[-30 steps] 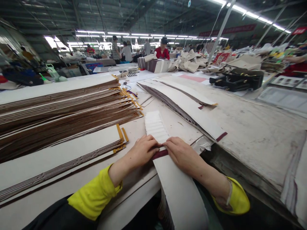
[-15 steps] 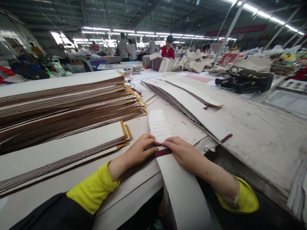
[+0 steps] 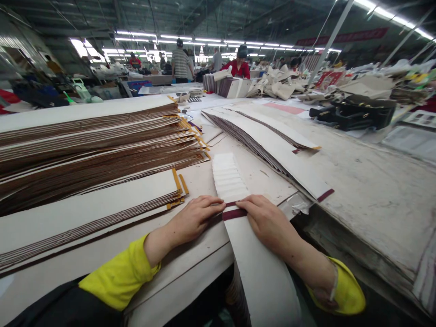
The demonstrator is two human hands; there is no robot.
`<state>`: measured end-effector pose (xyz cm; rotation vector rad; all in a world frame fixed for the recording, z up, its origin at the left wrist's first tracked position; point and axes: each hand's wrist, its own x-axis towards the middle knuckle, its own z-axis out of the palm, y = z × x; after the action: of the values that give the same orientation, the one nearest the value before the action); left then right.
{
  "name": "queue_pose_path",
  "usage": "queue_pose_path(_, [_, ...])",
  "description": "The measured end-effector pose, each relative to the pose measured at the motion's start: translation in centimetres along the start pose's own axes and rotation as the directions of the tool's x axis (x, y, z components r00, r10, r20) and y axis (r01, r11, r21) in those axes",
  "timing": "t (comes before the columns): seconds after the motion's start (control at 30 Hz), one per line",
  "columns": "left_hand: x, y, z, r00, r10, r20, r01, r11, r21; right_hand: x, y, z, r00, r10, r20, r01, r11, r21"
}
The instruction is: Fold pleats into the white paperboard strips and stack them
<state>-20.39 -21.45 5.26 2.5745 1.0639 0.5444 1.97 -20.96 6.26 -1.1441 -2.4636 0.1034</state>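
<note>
A long white strip [image 3: 262, 268] with a maroon end band hangs over the table's front edge, on top of several layered strips. Beyond the band, a narrow maroon edge crosses a stepped run of overlapping white strip ends [image 3: 230, 175] lying on the table. My left hand [image 3: 197, 217] pinches at the left end of that narrow edge, thumb and fingers close together. From the right, my right hand [image 3: 267, 222] has its fingertips on the same edge, its palm side against the strip. What lies under the fingertips is hidden.
Stacks of white strips with mustard ends [image 3: 146, 190] fill the left side. More layered strips [image 3: 272, 141] lie at right, near a gap between tables. A black bag [image 3: 357, 111] sits farther right. Co-workers stand behind; one wears red [image 3: 240, 66].
My left hand has drawn back slightly to the left, and the fingertips of both hands are farther apart. The narrow maroon edge between them now shows. The view has shifted slightly.
</note>
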Motion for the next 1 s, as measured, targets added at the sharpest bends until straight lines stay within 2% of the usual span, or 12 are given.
queue_pose_path(0.17, [1.2, 1.6, -0.8, 0.995, -0.087, -0.041, 0.085, 0.995, -0.048, 0.1, -0.1, 0.0, 0.999, 0.030, 0.015, -0.030, 1.000, 0.009])
queue_pose_path(0.3, [3.4, 3.6, -1.0, 0.988, -0.151, -0.043, 0.153, 0.988, 0.030, 0.0, 0.2, 0.3, 0.996, 0.062, -0.060, -0.056, 0.994, 0.094])
queue_pose_path(0.4, [4.4, 4.2, -0.5, 0.985, -0.170, -0.006, 0.170, 0.982, 0.080, -0.7, 1.2, 0.7, 0.977, 0.167, -0.133, -0.135, 0.967, 0.217])
queue_pose_path(0.47, [4.5, 4.2, -0.2, 0.981, -0.194, 0.016, 0.191, 0.977, 0.089, -1.1, 2.1, 0.9, 0.952, 0.276, -0.135, -0.220, 0.918, 0.330])
queue_pose_path(0.6, [4.3, 3.8, 0.1, 0.978, -0.207, 0.011, 0.206, 0.975, 0.078, -1.1, 3.5, 0.8, 0.896, 0.442, -0.034, -0.340, 0.735, 0.587])
queue_pose_path(0.7, [4.2, 3.7, 0.1, 0.979, -0.206, 0.007, 0.205, 0.977, 0.054, -0.5, 3.6, 0.2, 0.839, 0.539, 0.077, -0.379, 0.478, 0.792])
queue_pose_path(0.77, [4.3, 3.8, 0.0, 0.978, -0.209, 0.004, 0.208, 0.977, 0.035, -0.2, 3.4, -0.3, 0.815, 0.559, 0.153, -0.382, 0.319, 0.867])
queue_pose_path(0.83, [4.3, 3.9, -0.1, 0.976, -0.220, 0.000, 0.219, 0.975, 0.026, -0.2, 3.2, -0.7, 0.810, 0.537, 0.237, -0.417, 0.243, 0.876])
queue_pose_path(0.9, [4.4, 4.0, -0.2, 0.971, -0.237, -0.005, 0.237, 0.971, 0.022, -0.3, 3.2, -1.0, 0.814, 0.488, 0.314, -0.481, 0.265, 0.836])
queue_pose_path(1.0, [4.4, 3.8, -0.2, 0.966, -0.260, -0.005, 0.260, 0.966, -0.008, -0.6, 3.1, -1.1, 0.839, 0.444, 0.315, -0.502, 0.407, 0.763])
